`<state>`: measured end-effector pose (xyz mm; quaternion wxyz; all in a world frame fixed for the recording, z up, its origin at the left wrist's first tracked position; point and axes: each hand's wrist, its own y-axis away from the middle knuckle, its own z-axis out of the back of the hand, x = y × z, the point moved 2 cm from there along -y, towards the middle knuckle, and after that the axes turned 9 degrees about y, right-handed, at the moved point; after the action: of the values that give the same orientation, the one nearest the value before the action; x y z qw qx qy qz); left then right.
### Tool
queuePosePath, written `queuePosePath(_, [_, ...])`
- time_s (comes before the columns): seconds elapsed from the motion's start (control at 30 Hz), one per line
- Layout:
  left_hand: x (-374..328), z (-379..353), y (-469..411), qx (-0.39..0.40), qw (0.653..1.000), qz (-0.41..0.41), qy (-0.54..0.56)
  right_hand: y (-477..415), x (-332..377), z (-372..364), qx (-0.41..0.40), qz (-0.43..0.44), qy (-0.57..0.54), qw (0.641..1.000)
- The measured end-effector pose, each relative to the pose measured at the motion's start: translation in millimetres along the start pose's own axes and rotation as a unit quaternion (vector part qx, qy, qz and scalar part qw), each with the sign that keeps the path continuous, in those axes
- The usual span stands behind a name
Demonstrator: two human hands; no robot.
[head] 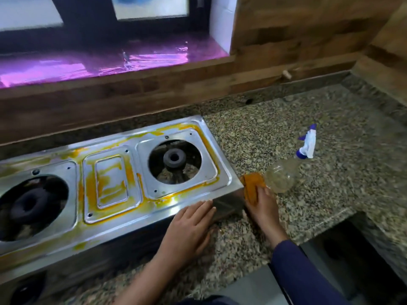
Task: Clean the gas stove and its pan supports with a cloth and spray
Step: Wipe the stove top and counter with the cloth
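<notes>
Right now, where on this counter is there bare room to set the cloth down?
The granite counter is bare behind and right of the spray bottle, out to the wooden wall. It is crowded at the stove corner, where the right hand presses the orange cloth beside the bottle.

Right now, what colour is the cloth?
Orange-brown. The cloth shows best in the head view, pressed against the stove by the right hand.

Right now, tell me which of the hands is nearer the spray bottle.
Right. The right hand, holding the orange cloth, sits just beside the spray bottle; the left hand rests farther away on the stove's front corner.
</notes>
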<state>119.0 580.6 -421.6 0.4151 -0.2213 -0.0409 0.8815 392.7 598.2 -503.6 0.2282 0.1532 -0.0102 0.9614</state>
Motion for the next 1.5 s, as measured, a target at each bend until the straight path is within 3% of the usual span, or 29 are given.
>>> queuePosePath(0.2, [-4,5,-5,0.01,1.0,0.027,0.003,1,16,-4,-0.003,0.03,0.017,0.999])
queuePosePath(0.43, [-3,8,-6,0.001,0.998,0.04,0.039,71,26,1,0.086,-0.053,-0.063,0.993])
queuePosePath(0.57, [5,14,-3,-0.01,0.994,0.021,0.109,102,45,-5,0.112,0.049,-0.052,0.991])
queuePosePath(0.7, [11,25,13,-0.026,0.991,0.002,0.135,115,72,-5,0.22,0.156,-0.131,0.954])
queuePosePath(0.9, [28,52,53,-0.087,0.987,0.058,0.121,106,104,53,0.31,0.145,-0.345,0.874])
queuePosePath(1.03, [35,59,69,-0.107,0.985,0.096,0.097,83,116,107,0.281,0.141,-0.482,0.818])
queuePosePath(1.13, [36,53,71,-0.096,0.987,0.093,0.092,54,124,132,0.163,0.122,-0.524,0.827])
queuePosePath(1.23, [36,45,73,-0.086,0.987,0.097,0.092,26,134,125,0.028,0.134,-0.401,0.906])
queuePosePath(1.3, [36,41,74,-0.082,0.987,0.1,0.092,15,138,106,0.003,0.156,-0.251,0.955])
queuePosePath(1.4, [35,37,77,-0.081,0.987,0.103,0.092,16,143,81,-0.014,0.189,-0.076,0.979])
queuePosePath(1.5, [35,36,77,-0.089,0.986,0.105,0.097,19,151,65,-0.051,0.223,0.064,0.971])
